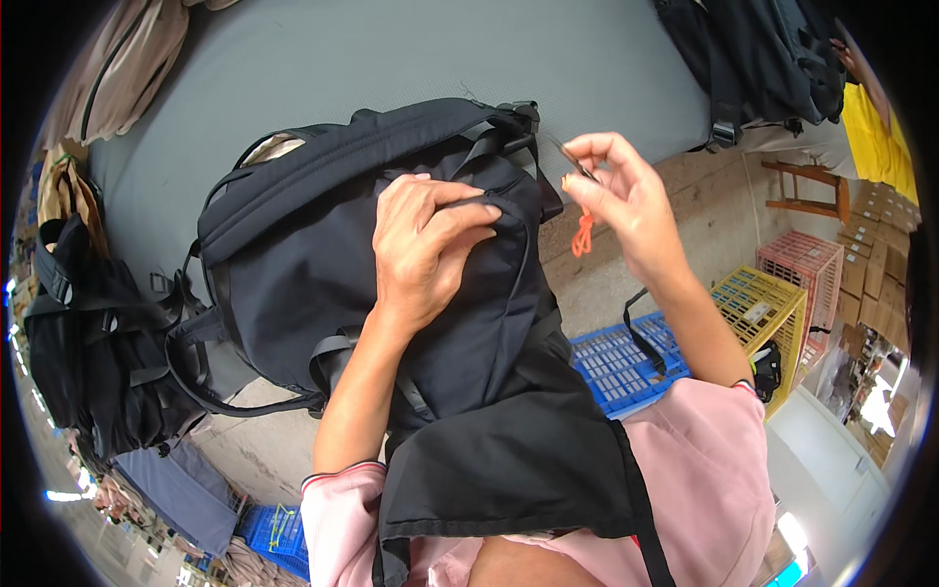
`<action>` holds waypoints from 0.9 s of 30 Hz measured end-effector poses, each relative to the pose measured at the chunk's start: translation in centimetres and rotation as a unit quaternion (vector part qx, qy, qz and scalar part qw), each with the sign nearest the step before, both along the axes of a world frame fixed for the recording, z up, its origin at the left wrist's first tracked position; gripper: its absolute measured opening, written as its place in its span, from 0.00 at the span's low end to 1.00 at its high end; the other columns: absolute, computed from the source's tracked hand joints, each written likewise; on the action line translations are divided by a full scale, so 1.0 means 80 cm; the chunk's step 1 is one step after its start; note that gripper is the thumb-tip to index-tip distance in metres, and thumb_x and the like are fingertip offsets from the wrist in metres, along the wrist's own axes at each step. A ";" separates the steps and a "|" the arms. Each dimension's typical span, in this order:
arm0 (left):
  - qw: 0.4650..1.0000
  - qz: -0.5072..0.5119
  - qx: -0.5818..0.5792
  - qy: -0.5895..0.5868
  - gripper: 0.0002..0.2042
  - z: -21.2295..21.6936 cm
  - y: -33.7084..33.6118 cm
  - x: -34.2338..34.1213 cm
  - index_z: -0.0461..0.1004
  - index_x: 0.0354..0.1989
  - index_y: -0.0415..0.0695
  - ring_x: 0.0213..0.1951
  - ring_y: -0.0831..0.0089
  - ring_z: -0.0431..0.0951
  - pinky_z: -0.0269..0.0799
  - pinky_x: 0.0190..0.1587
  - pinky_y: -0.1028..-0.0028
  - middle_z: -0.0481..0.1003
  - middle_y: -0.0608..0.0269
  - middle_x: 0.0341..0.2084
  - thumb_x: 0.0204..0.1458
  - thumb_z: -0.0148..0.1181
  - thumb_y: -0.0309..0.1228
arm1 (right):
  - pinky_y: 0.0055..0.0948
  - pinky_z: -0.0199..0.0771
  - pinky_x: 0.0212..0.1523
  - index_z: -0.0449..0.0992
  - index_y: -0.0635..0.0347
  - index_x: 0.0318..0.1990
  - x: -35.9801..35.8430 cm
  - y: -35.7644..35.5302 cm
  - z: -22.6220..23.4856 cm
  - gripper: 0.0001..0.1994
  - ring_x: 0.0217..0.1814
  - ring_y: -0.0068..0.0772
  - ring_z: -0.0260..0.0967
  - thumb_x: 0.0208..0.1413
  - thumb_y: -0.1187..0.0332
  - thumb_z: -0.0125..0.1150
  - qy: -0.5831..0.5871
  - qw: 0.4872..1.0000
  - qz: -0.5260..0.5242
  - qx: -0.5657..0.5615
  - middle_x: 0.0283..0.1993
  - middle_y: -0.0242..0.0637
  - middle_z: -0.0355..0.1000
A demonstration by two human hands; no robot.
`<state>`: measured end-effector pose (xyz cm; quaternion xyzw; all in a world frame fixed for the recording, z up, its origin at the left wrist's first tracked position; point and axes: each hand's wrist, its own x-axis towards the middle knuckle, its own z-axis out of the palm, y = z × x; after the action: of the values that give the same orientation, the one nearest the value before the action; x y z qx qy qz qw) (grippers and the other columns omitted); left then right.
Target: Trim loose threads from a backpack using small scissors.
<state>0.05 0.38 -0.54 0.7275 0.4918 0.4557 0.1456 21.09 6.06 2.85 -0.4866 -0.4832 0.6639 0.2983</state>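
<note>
A person in a pink shirt (699, 460) and black apron (509, 470) works over a black backpack (303, 254), which lies at the near edge of a gray desk (342, 59), its lower part hanging toward the apron. The left hand (421, 245) pinches the backpack's fabric beside a seam, below a padded strap (342, 171). The right hand (626, 196), raised just off the backpack's right side, grips a slim dark tool (580, 164) between thumb and fingers, its tip too blurred to make out; a looped orange cord (583, 233) dangles beneath that hand. More black bags (93, 352) are piled at left, and another black bag (758, 59) sits at the desk's far right corner. Beyond the right forearm stand blue (626, 364), yellow and pink crates, while a person in yellow (880, 142) appears at the right edge.
</note>
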 end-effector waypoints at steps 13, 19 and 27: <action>0.998 0.055 -0.002 -0.007 0.12 0.001 -0.014 0.018 0.71 0.31 0.45 0.51 0.61 0.72 0.54 0.59 0.55 0.75 0.60 0.44 0.37 0.64 0.21 | 0.12 0.54 0.24 0.71 0.62 0.36 -0.022 -0.030 -0.009 0.02 0.24 0.08 0.54 0.56 0.74 0.55 0.027 0.995 -0.028 0.088 0.26 0.22 0.64; 0.996 0.065 0.010 0.056 0.13 0.000 -0.027 0.025 0.74 0.37 0.48 0.54 0.62 0.69 0.52 0.60 0.53 0.73 0.62 0.48 0.41 0.63 0.21 | 0.14 0.44 0.15 0.74 0.62 0.39 -0.020 -0.019 -0.014 0.10 0.15 0.09 0.46 0.61 0.65 0.51 0.050 0.994 -0.086 0.049 0.18 0.19 0.56; 0.997 0.068 0.037 0.006 0.12 -0.019 -0.029 0.024 0.65 0.32 0.44 0.57 0.56 0.67 0.48 0.63 0.51 0.72 0.53 0.50 0.42 0.59 0.16 | 0.13 0.54 0.18 0.73 0.63 0.38 -0.021 -0.018 -0.036 0.12 0.18 0.10 0.54 0.62 0.62 0.51 0.065 0.995 -0.062 0.044 0.23 0.25 0.62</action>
<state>1.97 -1.94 -2.06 0.7000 0.5237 0.4782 0.0844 19.44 4.60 -0.06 -0.4578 -0.4604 0.6522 0.3913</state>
